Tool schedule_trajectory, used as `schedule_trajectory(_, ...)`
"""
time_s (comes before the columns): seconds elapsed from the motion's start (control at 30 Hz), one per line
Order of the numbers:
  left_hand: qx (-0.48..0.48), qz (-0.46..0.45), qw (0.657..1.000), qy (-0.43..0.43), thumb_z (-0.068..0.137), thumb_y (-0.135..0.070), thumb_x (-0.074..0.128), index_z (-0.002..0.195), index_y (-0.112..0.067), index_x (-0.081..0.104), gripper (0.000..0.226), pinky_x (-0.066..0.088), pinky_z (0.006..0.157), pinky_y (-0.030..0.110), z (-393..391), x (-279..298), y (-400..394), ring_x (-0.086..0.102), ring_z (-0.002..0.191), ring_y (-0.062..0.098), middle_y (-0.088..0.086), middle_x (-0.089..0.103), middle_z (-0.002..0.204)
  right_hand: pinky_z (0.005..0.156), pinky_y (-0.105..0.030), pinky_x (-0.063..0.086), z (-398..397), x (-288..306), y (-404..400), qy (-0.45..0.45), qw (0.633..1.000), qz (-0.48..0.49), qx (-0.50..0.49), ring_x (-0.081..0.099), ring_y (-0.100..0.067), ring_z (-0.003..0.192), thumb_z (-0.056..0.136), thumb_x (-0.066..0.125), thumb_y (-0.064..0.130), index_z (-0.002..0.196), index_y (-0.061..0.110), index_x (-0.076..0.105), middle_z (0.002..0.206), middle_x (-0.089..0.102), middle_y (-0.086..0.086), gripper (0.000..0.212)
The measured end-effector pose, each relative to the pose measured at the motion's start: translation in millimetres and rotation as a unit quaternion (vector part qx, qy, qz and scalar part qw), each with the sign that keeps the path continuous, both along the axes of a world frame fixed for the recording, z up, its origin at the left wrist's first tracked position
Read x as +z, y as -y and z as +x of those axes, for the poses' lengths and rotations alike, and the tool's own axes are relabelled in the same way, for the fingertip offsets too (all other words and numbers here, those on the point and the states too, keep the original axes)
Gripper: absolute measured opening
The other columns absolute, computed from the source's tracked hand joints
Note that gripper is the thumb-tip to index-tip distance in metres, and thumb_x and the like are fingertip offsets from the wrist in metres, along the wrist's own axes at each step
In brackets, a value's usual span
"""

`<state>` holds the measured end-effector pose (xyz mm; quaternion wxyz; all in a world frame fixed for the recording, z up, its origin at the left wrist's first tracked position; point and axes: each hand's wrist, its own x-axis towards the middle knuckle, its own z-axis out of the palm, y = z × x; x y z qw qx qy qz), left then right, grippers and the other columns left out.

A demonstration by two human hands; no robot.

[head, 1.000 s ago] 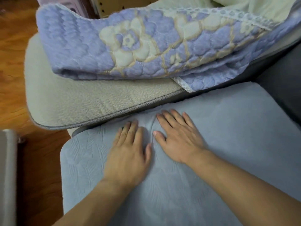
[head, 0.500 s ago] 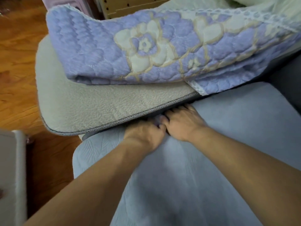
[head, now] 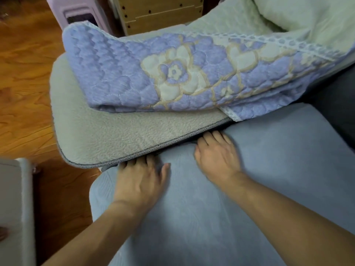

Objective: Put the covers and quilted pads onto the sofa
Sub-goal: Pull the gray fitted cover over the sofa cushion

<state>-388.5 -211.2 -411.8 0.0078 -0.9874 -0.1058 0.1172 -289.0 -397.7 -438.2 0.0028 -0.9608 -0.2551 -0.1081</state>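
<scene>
Both hands lie flat, palms down, on the pale blue cover. The left hand and right hand have their fingertips tucked under the edge of the beige quilted pad, so the tips are hidden. The folded lavender floral pad sits just beyond, on the beige one.

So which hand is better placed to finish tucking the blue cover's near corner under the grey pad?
Probably the left hand: it lies nearest that corner of the blue cover, fingertips already under the grey pad.
</scene>
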Motion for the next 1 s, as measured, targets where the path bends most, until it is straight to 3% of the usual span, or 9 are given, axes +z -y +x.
schedule_trajectory(0.2, -0.015, -0.011, 0.999, -0.044, 0.096, -0.054, 0.042, 0.099, -0.016, 0.069, 0.047, 0.052, 0.074, 0.04, 7.4, 15.3, -1.7, 0.069, 0.082, 0.035, 0.013, 0.073, 0.087, 0.09, -0.041, 0.048, 12.4, -0.8, 0.9, -0.097, 0.995, -0.007, -0.028, 0.061, -0.031, 0.088, 0.087, 0.048, 0.032, 0.083, 0.013, 0.071, 0.085, 0.069, -0.01, 0.03)
schedule_trajectory(0.27, 0.019, -0.041, 0.996, -0.078, 0.097, -0.067, 0.029, 0.118, -0.019, 0.064, 0.063, 0.05, 0.091, 0.038, 15.3, 17.3, -11.1, 0.066, 0.108, 0.034, 0.012, 0.072, 0.114, 0.099, -0.038, 0.045, 19.4, 0.8, 0.6, -0.139, 0.989, -0.038, -0.014, 0.064, -0.03, 0.094, 0.092, 0.036, 0.041, 0.09, 0.015, 0.074, 0.093, 0.073, -0.009, 0.047)
schedule_trajectory(0.37, 0.04, -0.136, 0.978, -0.15, 0.095, -0.076, 0.021, 0.147, -0.03, 0.047, 0.074, 0.015, 0.124, 0.039, 36.1, 9.9, -24.1, 0.029, 0.149, 0.025, 0.0, 0.037, 0.159, 0.103, -0.039, 0.041, 35.9, 3.3, -10.2, -0.215, 0.973, -0.077, -0.016, 0.062, -0.027, 0.111, 0.09, 0.02, 0.055, 0.106, 0.02, 0.073, 0.112, 0.072, -0.009, 0.065)
schedule_trajectory(0.5, 0.116, -0.355, 0.92, -0.118, 0.101, -0.056, 0.042, 0.149, -0.029, 0.044, 0.055, 0.01, 0.124, 0.033, 61.3, -2.3, -22.7, 0.024, 0.15, 0.019, -0.005, 0.038, 0.156, 0.12, -0.046, 0.025, 57.8, -1.4, -22.4, -0.29, 0.955, -0.067, -0.014, 0.03, -0.025, 0.148, 0.085, 0.018, 0.062, 0.152, 0.03, 0.034, 0.159, 0.035, -0.001, 0.077)
schedule_trajectory(0.6, 0.095, -0.348, 0.929, -0.087, 0.105, -0.045, 0.04, 0.156, -0.028, 0.032, 0.054, 0.002, 0.12, 0.026, 68.6, -2.4, -11.0, 0.018, 0.151, 0.017, -0.007, 0.031, 0.159, 0.12, -0.048, 0.027, 65.4, -15.3, -27.8, -0.327, 0.943, -0.051, -0.04, 0.026, -0.023, 0.15, 0.082, 0.023, 0.065, 0.154, 0.035, 0.024, 0.163, 0.027, 0.004, 0.078)
schedule_trajectory(0.7, 0.082, -0.259, 0.957, -0.106, 0.102, -0.059, 0.027, 0.158, -0.032, 0.024, 0.062, 0.0, 0.124, 0.034, 56.9, -2.0, -13.2, 0.013, 0.153, 0.02, -0.007, 0.021, 0.165, 0.115, -0.048, 0.034, 65.6, -15.8, -33.8, -0.319, 0.944, -0.056, -0.053, 0.036, -0.024, 0.145, 0.084, 0.025, 0.061, 0.149, 0.034, 0.036, 0.158, 0.038, 0.002, 0.072)
schedule_trajectory(0.77, 0.047, -0.154, 0.981, -0.113, 0.1, -0.064, 0.018, 0.153, -0.033, 0.037, 0.064, 0.017, 0.123, 0.04, 40.3, 6.7, -18.2, 0.027, 0.149, 0.027, 0.002, 0.034, 0.161, 0.108, -0.047, 0.04, 54.4, -5.8, -29.6, -0.266, 0.96, -0.082, -0.041, 0.051, -0.028, 0.133, 0.087, 0.023, 0.052, 0.136, 0.026, 0.055, 0.144, 0.055, -0.005, 0.064)
schedule_trajectory(0.87, 0.029, -0.042, 0.994, -0.098, 0.102, -0.062, 0.019, 0.12, -0.026, 0.069, 0.064, 0.048, 0.094, 0.037, 4.2, 25.4, -32.8, 0.063, 0.116, 0.033, 0.009, 0.071, 0.119, 0.089, -0.038, 0.044, 17.8, 3.7, -29.3, -0.155, 0.984, -0.088, -0.003, 0.068, -0.03, 0.089, 0.089, 0.028, 0.043, 0.09, 0.013, 0.073, 0.092, 0.074, -0.011, 0.053)
schedule_trajectory(1.0, 0.021, 0.009, 0.995, -0.093, 0.101, -0.061, 0.016, 0.096, -0.02, 0.077, 0.073, 0.054, 0.075, 0.034, -7.0, 19.0, -41.6, 0.071, 0.084, 0.034, 0.01, 0.075, 0.084, 0.079, -0.039, 0.047, 6.9, -1.4, -41.8, -0.13, 0.991, -0.024, -0.035, 0.065, -0.035, 0.069, 0.085, 0.043, 0.036, 0.069, 0.008, 0.07, 0.069, 0.069, -0.016, 0.043)
